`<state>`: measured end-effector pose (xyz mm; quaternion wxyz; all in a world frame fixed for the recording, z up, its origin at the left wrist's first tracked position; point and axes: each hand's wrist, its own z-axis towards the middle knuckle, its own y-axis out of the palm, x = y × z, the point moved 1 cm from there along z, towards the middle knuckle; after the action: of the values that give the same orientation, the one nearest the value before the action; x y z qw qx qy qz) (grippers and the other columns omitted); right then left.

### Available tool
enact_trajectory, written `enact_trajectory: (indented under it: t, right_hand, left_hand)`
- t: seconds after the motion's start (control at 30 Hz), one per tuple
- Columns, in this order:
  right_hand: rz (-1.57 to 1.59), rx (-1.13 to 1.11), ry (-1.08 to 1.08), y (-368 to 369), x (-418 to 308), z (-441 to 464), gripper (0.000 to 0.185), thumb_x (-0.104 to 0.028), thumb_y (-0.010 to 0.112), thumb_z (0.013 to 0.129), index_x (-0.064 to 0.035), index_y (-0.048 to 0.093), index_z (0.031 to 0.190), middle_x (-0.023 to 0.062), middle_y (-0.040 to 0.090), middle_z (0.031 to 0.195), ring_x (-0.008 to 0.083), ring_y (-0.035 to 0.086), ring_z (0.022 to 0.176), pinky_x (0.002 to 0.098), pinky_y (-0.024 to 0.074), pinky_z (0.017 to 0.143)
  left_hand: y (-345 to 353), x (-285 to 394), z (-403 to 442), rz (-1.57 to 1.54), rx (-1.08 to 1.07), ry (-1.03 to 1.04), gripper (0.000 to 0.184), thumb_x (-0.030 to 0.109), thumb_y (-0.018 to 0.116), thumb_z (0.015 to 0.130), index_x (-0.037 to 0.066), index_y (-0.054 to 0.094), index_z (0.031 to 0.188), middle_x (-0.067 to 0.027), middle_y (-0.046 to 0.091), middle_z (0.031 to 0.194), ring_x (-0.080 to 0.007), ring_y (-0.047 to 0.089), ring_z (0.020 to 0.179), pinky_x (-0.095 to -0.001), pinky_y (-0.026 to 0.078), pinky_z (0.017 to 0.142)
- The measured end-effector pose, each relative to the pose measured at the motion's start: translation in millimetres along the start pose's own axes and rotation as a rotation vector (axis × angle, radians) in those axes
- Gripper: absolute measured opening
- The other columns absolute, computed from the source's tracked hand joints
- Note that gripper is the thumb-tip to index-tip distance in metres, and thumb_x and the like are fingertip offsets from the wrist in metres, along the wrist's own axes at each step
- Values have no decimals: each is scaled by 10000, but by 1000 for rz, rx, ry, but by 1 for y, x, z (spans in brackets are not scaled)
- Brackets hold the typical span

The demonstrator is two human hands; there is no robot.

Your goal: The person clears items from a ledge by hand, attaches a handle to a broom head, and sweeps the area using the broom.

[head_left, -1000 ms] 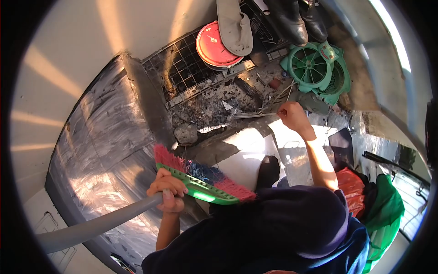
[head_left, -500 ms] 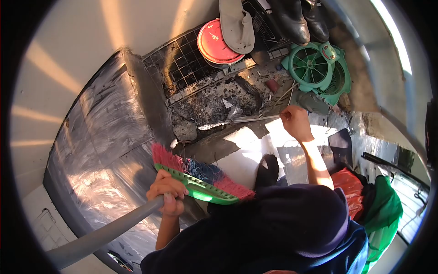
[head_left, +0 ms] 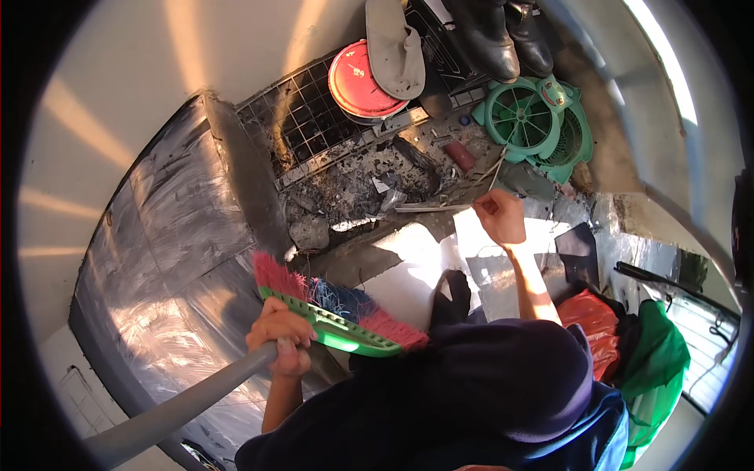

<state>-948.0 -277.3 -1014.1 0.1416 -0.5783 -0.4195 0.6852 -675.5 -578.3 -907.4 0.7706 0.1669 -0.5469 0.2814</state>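
Note:
My left hand [head_left: 281,336] is wrapped round a broom [head_left: 334,323], close to where the grey handle meets the green head. Pink and blue bristles point up and away from me, and the handle runs down to the lower left. My right hand [head_left: 500,217] is closed in a pinch above the near edge of the debris. Its fingertips meet the end of a thin pale stick [head_left: 432,208]; whether they grip it I cannot tell. Past the fingers lies dark, ashy debris [head_left: 353,177] with scraps and a reddish piece [head_left: 459,155].
A red-lidded bucket [head_left: 353,74] with a grey sandal [head_left: 393,55] on it stands by a wire rack [head_left: 302,137]. Black boots [head_left: 483,35] and a green plastic frog-faced item [head_left: 522,118] are at the back. Red [head_left: 593,322] and green cloths [head_left: 656,361] lie right.
The view has shifted slightly, so most things appear a little lower and further left. My left hand keeps its hold on the broom; my right hand stays pinched by the stick's end.

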Motion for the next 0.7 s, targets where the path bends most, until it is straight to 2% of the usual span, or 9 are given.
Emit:
enact_trajectory:
  t: [0.17, 0.27, 0.4, 0.43, 0.53, 0.6, 0.7]
  right_hand:
    - [-70, 20, 41, 10, 30, -5, 72, -38, 729, 746, -3, 674, 778, 137, 664, 725, 258, 667, 644, 346, 513, 602]
    - [49, 100, 118, 1, 25, -18, 111, -53, 753, 762, 2, 672, 815, 142, 669, 742, 257, 669, 647, 345, 509, 601]
    - [43, 163, 48, -27, -6, -28, 109, -23, 766, 775, 1, 676, 832, 112, 652, 738, 188, 675, 653, 297, 508, 607]
    - [85, 181, 21, -31, -12, -32, 106, -9, 765, 783, 10, 681, 844, 95, 643, 739, 150, 668, 656, 260, 511, 622]
    - [284, 162, 44, -41, -32, -39, 117, -7, 767, 794, 34, 678, 859, 94, 654, 774, 138, 660, 661, 245, 516, 637]
    - [416, 70, 72, -51, -58, -37, 119, 19, 762, 799, 56, 676, 873, 113, 660, 866, 144, 662, 758, 254, 530, 678]
    - [535, 7, 17, -58, -104, -21, 114, 38, 752, 800, 58, 673, 880, 112, 660, 880, 148, 658, 795, 251, 532, 706]
  left_hand:
    - [0, 2, -1, -2, -3, -20, 233, 222, 496, 911, 106, 462, 712, 3, 511, 458, -115, 519, 401, -302, 352, 587]
    - [-1, 0, -1, -9, -8, 12, 235, 220, 492, 910, 105, 461, 707, 3, 512, 458, -116, 524, 404, -303, 350, 586]
    - [2, 0, -2, -17, 26, -5, 241, 230, 506, 900, 106, 462, 698, -1, 517, 460, -118, 524, 405, -302, 347, 588]
    - [3, -2, -1, -22, 28, 0, 238, 229, 510, 896, 106, 464, 698, -2, 518, 461, -118, 524, 406, -302, 346, 588]
    - [5, -1, 5, -28, 9, -1, 234, 227, 522, 884, 105, 477, 689, -3, 525, 466, -121, 526, 409, -301, 347, 590]
    - [6, 3, 8, -24, -10, -21, 243, 227, 528, 878, 106, 486, 672, -4, 533, 472, -124, 530, 412, -301, 350, 593]
    - [9, 4, 11, -37, -29, -52, 270, 232, 535, 873, 106, 496, 638, -3, 548, 485, -126, 539, 421, -299, 358, 597]
